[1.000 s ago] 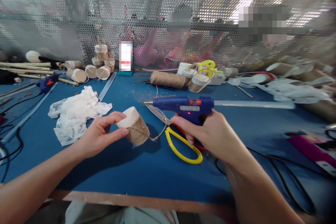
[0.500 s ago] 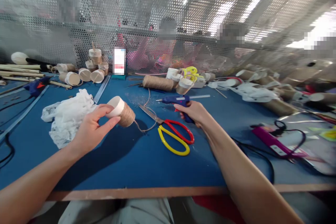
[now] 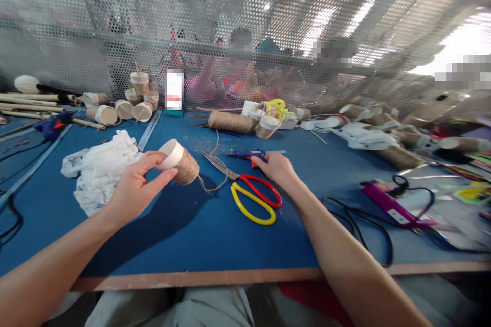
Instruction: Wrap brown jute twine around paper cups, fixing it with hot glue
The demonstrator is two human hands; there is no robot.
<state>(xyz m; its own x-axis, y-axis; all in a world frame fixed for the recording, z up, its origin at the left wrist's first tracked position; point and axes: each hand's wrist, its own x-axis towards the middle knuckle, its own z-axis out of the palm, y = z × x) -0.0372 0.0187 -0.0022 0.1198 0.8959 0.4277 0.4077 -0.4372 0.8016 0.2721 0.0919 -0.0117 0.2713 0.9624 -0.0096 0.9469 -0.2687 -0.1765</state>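
Note:
My left hand (image 3: 140, 184) grips a small cup (image 3: 186, 167) by its white rim, thumb and fingers closed on it. Brown twine wraps the lower part of the cup, which is tilted above the table. From its base a loose twine strand (image 3: 210, 190) curves past the scissors. My right hand (image 3: 278, 168) is closed around a blue glue gun (image 3: 245, 154) with a red trigger; its nozzle points left and a clear stick shows at its rear. Below the glue gun lie open scissors (image 3: 232, 176) with one red and one yellow handle loop.
Crumpled white cloth (image 3: 102, 171) lies left of the cup. A twine roll (image 3: 230, 121), a lit phone (image 3: 174, 91) and several twine-wrapped cups (image 3: 142, 111) stand along the back by a perforated metal screen. A purple power strip (image 3: 395, 207) and black cables (image 3: 356, 222) lie at right.
My right hand and the glue gun have moved a little left and lower, nearer the scissors. My left hand still holds the cup in almost the same place.

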